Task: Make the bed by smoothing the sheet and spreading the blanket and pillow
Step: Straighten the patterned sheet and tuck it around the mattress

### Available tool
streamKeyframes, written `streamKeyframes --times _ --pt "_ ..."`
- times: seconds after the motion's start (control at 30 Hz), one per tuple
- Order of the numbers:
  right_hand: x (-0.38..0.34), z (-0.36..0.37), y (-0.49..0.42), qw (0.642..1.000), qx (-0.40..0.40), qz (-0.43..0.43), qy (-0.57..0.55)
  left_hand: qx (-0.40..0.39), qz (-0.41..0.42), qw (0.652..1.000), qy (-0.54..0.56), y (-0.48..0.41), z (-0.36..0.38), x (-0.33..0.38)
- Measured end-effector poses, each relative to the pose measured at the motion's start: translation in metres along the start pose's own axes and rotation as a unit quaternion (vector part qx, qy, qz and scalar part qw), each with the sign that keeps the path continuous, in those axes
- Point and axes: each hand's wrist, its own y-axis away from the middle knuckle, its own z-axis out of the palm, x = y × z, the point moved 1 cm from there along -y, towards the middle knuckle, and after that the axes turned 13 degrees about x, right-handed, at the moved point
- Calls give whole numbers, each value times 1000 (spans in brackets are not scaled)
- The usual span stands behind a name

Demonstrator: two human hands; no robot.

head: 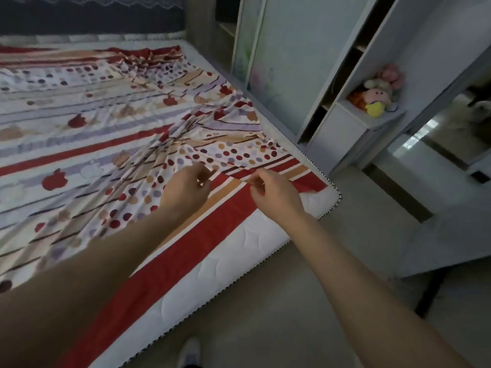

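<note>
The sheet (79, 134) lies over most of the mattress (225, 258) but is far from smooth. A fan of creases runs from the middle of the mattress toward its near right corner, and a second bunch of wrinkles sits toward the far right corner. Along the near edge of the mattress a strip of white quilting is bare, so the sheet does not reach that edge.

Both hands work just inside the near right corner. The left hand (190, 187) has its fingers curled and pinches a raised fold of the dotted cloth. The right hand (273, 192), just beside it toward the corner, pinches the same fold where the red stripes begin.

By my reading the task is at an early stage: the smoothing is under way and the creases are not yet pulled out. No blanket or pillow shows anywhere on the mattress, so spreading them appears to be left. Beyond the right side of the mattress stands a wardrobe (287, 62) with plush toys (377, 94) on a shelf.
</note>
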Motion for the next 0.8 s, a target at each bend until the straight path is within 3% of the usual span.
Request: streamKeyframes --times 0.57,0.8 --pt "53 195 -32 960 -259 -102 -25 -10 -215 973 -83 50 112 -118" --pt "121 293 -14 937 -306 -165 -45 -59 -202 956 -204 97 199 -162"
